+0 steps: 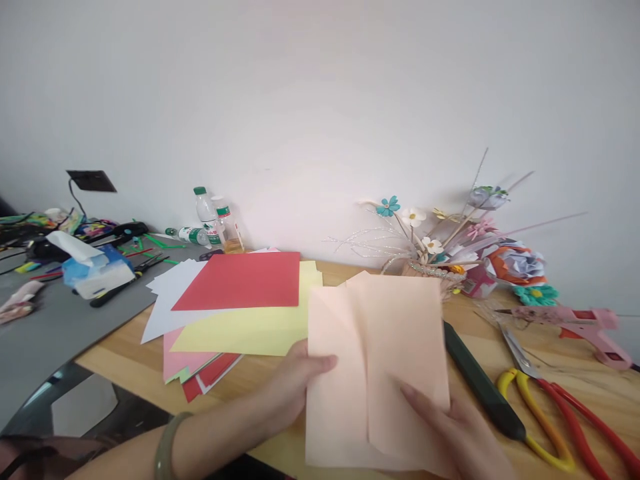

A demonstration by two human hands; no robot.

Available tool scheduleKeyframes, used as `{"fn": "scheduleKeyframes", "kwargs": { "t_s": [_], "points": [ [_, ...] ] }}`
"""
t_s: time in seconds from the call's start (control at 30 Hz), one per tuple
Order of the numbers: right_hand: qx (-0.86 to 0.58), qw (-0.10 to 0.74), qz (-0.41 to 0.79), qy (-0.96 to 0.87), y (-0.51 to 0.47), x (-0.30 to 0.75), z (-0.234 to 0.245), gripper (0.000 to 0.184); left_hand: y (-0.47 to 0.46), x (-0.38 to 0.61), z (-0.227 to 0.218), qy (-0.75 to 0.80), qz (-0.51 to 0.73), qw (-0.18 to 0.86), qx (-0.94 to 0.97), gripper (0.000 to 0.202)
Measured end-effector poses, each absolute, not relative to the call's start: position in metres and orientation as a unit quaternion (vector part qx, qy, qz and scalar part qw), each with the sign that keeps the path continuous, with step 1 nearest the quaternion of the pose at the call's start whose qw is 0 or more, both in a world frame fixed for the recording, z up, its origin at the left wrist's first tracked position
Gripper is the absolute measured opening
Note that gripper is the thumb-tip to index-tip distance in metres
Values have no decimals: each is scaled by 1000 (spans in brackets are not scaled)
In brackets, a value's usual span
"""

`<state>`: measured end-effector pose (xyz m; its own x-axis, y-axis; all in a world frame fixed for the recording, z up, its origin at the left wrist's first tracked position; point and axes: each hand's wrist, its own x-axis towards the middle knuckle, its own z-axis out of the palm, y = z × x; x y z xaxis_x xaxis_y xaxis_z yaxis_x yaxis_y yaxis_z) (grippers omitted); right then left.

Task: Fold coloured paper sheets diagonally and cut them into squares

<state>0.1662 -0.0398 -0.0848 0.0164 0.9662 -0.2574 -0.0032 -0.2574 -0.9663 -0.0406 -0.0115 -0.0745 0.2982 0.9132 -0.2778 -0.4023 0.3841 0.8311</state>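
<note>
A peach-coloured folded sheet of paper [405,320] is held upright in front of me, with a loose vertical fold or overlap near its middle. My left hand [299,377] grips its left edge, thumb on the front and the other fingers hidden behind. On the lower right, my right hand [457,423] is closed on the same paper, its thumb lying across the front. Just to the left lie loose coloured sheets: a red sheet [245,283] on top, with a yellow sheet [250,330] and a white sheet [165,313] under it.
At right lie a long dark green tool [483,380], scissors with yellow handles [523,383], a red-handled tool [575,417] and a pink glue gun [575,323]. Craft flowers [430,247] stand by the wall. Plastic bottles [207,213] and a tissue box [100,270] are at left.
</note>
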Motion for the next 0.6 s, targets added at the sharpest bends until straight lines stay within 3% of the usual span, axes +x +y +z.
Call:
{"fn": "scheduleKeyframes", "kwargs": {
  "t_s": [0.2,0.4,0.6],
  "points": [
    [-523,457,568,-442,-37,170,-86,54,-21,-18,-73,319,441,789,286,40],
    [-395,433,727,-357,-46,171,-70,48,-26,-6,-74,343,423,801,248,36],
    [-474,420,681,-367,-68,216,-70,33,-30,-2,-72,347,348,816,304,39]
  ]
}}
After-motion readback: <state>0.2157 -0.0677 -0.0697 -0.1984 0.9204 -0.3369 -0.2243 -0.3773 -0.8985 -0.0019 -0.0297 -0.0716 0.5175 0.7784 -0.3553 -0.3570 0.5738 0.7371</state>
